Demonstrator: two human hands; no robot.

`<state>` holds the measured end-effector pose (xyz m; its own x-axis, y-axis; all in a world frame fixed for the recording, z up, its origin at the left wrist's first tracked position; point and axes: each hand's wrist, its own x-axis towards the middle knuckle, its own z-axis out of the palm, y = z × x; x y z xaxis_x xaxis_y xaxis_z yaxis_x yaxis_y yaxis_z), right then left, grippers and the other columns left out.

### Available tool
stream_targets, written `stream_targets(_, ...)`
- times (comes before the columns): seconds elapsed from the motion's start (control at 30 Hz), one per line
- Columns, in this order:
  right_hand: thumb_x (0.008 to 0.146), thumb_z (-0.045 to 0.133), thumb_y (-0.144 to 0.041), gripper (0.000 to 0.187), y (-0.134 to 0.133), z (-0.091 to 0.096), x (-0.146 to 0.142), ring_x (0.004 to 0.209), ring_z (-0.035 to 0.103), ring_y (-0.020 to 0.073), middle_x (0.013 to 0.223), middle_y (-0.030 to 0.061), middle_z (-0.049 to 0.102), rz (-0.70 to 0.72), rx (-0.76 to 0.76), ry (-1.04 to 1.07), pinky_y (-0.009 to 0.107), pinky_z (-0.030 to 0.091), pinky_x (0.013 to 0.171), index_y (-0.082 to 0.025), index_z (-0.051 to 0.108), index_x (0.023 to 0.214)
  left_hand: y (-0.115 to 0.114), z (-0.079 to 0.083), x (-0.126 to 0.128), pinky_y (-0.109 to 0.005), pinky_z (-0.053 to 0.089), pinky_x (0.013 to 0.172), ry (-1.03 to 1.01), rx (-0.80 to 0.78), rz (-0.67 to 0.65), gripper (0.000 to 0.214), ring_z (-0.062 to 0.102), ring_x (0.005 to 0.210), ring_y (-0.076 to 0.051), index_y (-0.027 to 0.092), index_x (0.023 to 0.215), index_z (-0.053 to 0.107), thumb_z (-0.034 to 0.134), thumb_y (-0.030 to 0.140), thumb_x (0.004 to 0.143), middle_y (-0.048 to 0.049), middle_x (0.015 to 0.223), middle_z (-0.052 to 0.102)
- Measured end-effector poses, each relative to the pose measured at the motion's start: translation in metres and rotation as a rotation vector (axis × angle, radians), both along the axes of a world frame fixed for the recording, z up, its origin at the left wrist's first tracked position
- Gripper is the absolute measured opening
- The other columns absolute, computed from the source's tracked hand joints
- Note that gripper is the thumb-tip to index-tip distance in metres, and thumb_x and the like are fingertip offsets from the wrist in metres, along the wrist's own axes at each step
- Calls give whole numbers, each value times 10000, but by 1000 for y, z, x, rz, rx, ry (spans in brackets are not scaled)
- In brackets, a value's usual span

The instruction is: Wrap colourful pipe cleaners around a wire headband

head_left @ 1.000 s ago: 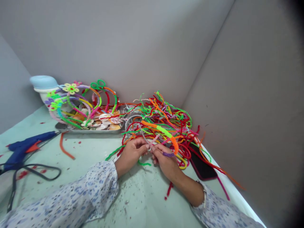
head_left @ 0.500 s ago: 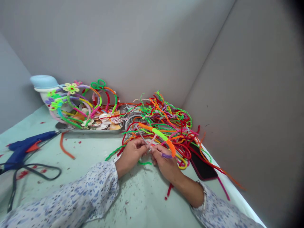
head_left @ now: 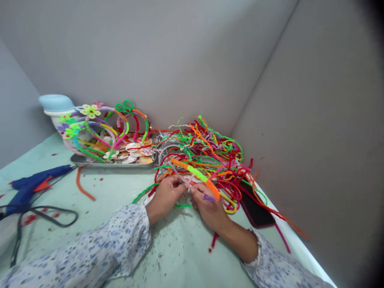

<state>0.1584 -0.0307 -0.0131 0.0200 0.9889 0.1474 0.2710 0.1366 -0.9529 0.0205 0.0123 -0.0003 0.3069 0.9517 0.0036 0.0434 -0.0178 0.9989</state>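
Note:
My left hand (head_left: 166, 194) and my right hand (head_left: 208, 204) meet at the near edge of a big tangle of coloured pipe cleaners (head_left: 210, 154). Both pinch a thin curved headband (head_left: 196, 173) wrapped in orange and green pipe cleaner, with a bare grey stretch by my left fingers. A pale pink pipe cleaner runs between the fingertips of both hands. A short purple piece lies across my right fingers. Both hands are closed.
A metal tray (head_left: 90, 161) at the back left holds finished wrapped headbands (head_left: 102, 128) and round paper pieces. A blue glue gun (head_left: 33, 185) with its black cord lies at the left. A dark phone (head_left: 255, 210) sits to the right of the tangle. Grey walls close in behind and right.
The wrapped headband has tilted down and leftward in my hands, its orange end now lower by my right fingers. My hands stay in the same spot.

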Motion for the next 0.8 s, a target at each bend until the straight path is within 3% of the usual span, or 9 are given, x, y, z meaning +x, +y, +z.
stream_targets(0.63, 835, 450, -280, 193, -1, -3, 2, 545, 457, 130, 556, -36, 492, 11, 20, -66, 239, 363, 553, -211, 589, 720, 1, 0, 0, -227, 347, 482, 23, -90, 29, 97, 463, 485, -102, 136, 664, 607, 615, 233, 673, 26, 546, 551)
stream_targets(0.8, 829, 475, -377, 267, 1, 0, 1, 485, 425, 111, 520, -38, 470, -11, -87, 38, 232, 338, 485, -186, 570, 670, 1, -2, 1, -218, 334, 471, 0, -30, -11, 156, 437, 475, -94, 154, 582, 558, 594, 246, 703, 31, 511, 504)
